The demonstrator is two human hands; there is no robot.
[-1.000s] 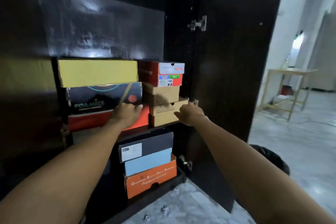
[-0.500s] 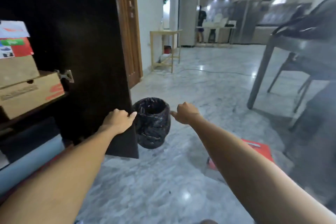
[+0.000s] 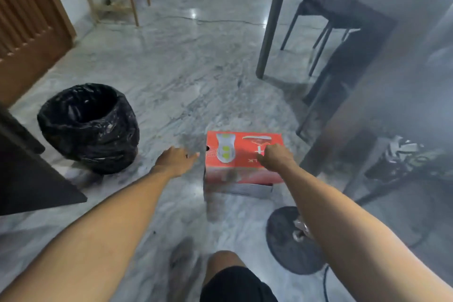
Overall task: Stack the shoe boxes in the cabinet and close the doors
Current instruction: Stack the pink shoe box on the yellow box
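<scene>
A red shoe box (image 3: 235,154) with a white sole picture on its lid lies on the marble floor in front of me. My left hand (image 3: 175,160) reaches toward the box's left end, fingers straight, a small gap from it, holding nothing. My right hand (image 3: 275,157) is over the lid's right part with fingers loosely bent; I cannot tell whether it touches the lid. The dark cabinet door's lower corner (image 3: 29,179) shows at the left edge. The cabinet shelves are out of view.
A bin lined with a black bag (image 3: 88,127) stands left of the box. A grey table leg (image 3: 269,24) and dark chairs (image 3: 343,56) are at the right. A round fan base (image 3: 291,240) sits near my right forearm. My knee (image 3: 225,265) is at the bottom.
My view swung from the cabinet shelves to the right and down to the floor. Both hands left the stacked boxes and now stretch toward the red box on the floor.
</scene>
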